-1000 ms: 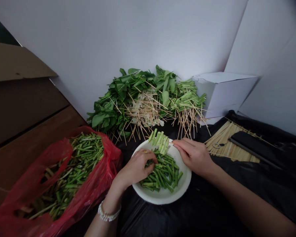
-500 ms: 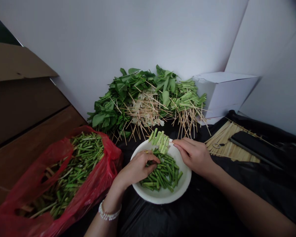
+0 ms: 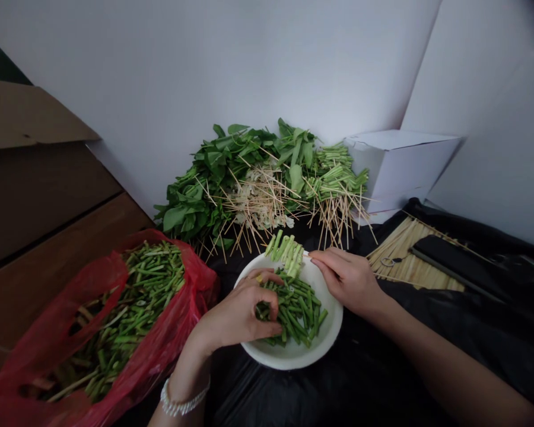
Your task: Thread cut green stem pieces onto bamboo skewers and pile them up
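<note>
My right hand (image 3: 349, 277) pinches the end of a bamboo skewer at the right rim of a white bowl (image 3: 291, 359). Cut green stem pieces (image 3: 286, 252) are threaded side by side on that skewer, over the bowl's far edge. Inside the bowl lies a heap of loose cut green stems (image 3: 300, 311). My left hand (image 3: 244, 311) is over the left side of this heap, fingers curved and apart, thumb low near the stems; no piece shows in its grasp. Part of the heap is hidden behind its fingers.
At left, a red plastic bag (image 3: 160, 338) holds many cut stems. Behind the bowl lie leafy greens (image 3: 213, 160) and filled skewers (image 3: 333, 190). A white box (image 3: 403, 166) stands back right. Bare skewers (image 3: 396, 249) and a black phone-like object (image 3: 449, 261) lie right.
My left hand has shifted slightly left and toward me, its fingers spreading from a closer curl. My right hand keeps hold of the skewer, and the view has turned slightly.
</note>
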`<state>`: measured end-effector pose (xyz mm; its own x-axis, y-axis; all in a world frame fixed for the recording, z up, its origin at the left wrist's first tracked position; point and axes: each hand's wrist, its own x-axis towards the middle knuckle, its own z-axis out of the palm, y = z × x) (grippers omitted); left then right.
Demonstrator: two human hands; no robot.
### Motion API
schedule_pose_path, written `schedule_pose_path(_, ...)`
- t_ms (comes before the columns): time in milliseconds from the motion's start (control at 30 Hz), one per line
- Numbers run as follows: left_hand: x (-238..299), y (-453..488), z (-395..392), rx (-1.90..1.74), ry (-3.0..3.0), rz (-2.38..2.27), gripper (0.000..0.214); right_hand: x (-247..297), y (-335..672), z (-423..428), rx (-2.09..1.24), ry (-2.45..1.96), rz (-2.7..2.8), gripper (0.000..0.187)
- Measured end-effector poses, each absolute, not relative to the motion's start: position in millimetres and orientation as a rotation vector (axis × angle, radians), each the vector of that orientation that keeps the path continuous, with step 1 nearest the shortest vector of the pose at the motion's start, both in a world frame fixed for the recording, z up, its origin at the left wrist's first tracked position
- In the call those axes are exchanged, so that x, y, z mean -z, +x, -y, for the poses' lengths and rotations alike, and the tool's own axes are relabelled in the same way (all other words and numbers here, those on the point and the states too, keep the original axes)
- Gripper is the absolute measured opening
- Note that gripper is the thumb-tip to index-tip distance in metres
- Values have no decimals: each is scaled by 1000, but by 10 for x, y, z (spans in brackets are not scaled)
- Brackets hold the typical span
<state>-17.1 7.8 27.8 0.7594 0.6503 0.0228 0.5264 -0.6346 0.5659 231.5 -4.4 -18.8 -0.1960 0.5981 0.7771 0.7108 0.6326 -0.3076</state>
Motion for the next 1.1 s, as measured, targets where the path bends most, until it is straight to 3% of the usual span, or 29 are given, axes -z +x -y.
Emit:
schedule_pose_path(300,-140,-61,148,-76,2753,-1147,11,198,2316,36,153,-1039,1892,23)
schedule_pose_path(467,-269,-80,66,-81,2754,-958,14,165,2324,33,114,-1046,1840,21)
schedule_pose_path(667,-378,-76,-245,-609,2270,-1052,5,100,2318,46,93,-994,1662,18)
schedule_pose_path(900,-11,44,-396,-966,1279,-867,28,146,2318,30,72,-1007,1738,18)
schedule_pose_path(1100,-39,-168,-412,-1114,928,-765,29,178,2307,39,75,-1009,1830,19)
